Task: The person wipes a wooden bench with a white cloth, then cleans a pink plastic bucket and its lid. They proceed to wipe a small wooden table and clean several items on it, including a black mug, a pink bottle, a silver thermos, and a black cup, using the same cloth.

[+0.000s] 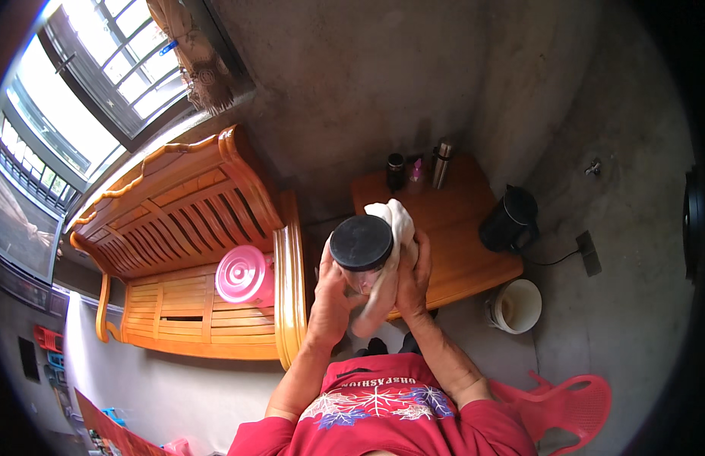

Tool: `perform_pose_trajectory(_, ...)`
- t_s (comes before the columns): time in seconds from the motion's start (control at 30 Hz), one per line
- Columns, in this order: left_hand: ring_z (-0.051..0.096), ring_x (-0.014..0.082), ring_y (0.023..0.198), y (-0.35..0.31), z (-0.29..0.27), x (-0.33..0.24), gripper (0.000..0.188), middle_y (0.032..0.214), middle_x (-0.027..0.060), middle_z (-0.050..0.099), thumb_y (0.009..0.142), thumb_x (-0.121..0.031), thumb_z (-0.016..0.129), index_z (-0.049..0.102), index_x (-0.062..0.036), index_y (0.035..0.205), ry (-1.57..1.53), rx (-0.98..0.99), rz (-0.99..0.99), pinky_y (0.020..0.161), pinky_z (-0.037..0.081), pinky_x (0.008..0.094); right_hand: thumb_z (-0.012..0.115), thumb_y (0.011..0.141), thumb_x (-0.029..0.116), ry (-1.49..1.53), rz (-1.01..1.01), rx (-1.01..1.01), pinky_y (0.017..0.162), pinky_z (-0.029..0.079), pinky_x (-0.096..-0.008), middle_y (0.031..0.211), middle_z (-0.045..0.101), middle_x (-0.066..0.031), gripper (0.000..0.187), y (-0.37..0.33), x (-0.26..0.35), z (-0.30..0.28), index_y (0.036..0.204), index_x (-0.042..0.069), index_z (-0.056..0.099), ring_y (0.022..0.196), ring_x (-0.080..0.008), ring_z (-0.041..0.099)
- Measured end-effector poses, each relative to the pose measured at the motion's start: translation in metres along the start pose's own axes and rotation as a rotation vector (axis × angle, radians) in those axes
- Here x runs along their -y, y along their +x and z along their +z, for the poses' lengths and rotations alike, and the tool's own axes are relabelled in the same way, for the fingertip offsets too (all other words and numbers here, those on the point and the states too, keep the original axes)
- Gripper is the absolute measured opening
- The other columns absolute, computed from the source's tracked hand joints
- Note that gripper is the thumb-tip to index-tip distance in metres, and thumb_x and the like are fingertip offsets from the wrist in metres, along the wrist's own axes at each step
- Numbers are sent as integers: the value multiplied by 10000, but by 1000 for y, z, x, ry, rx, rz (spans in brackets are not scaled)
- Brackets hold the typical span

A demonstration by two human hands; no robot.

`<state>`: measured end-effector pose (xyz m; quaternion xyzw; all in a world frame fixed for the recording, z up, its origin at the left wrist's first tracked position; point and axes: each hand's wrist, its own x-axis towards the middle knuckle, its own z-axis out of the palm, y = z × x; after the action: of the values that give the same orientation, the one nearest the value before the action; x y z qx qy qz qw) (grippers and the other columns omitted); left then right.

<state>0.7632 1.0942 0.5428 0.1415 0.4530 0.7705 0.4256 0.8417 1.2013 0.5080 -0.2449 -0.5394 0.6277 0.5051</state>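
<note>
A clear jar with a wide black lid is held up in front of me, over the near left edge of the wooden table. My left hand is wrapped round the jar's left side. On the other side, my right hand grips a white cloth and presses it against the jar. The cloth drapes over the top of my right hand, and one end hangs below the jar. What is inside the jar looks pinkish but is mostly hidden by my hands and the cloth.
On the wooden table stand a dark jar, a small pink bottle, a steel flask and a black kettle. A white bucket and red plastic chair are at right. Left, a wooden bench bears a pink lidded tub.
</note>
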Motion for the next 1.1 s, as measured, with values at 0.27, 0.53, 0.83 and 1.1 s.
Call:
perform_pose_trajectory(0.27,471,222,1177,-8,-12,-8,793,1299,76,455,755,-183,658,239,-131,1426,-299,233,-74,1034,348,377,573,844,160,-214,-571,180,920,389,-389,1174,493,-196,393,-34,11,-1,1194,21,458,1066,-319,496)
perform_pose_trajectory(0.53,298,252,1304,-11,-47,-12,1191,1403,128,298,516,-320,831,133,-63,1447,269,580,11,1072,241,356,543,820,175,24,-7,889,840,447,-338,1039,598,-149,306,19,75,-7,1092,36,555,965,-271,595)
perform_pose_trajectory(0.83,465,269,1177,-17,-40,1,1275,1303,138,404,420,-379,885,143,-59,1407,254,372,215,1020,364,371,507,906,351,-205,406,1376,856,433,-334,1039,616,-120,369,51,54,15,1141,70,556,976,-209,569)
perform_pose_trajectory(1.1,470,285,1192,-6,-44,10,930,1312,106,430,722,-212,680,114,-300,1454,-260,126,196,971,441,463,478,930,278,15,186,411,866,436,-301,1106,547,-82,337,3,-16,9,1181,53,496,1012,-158,523)
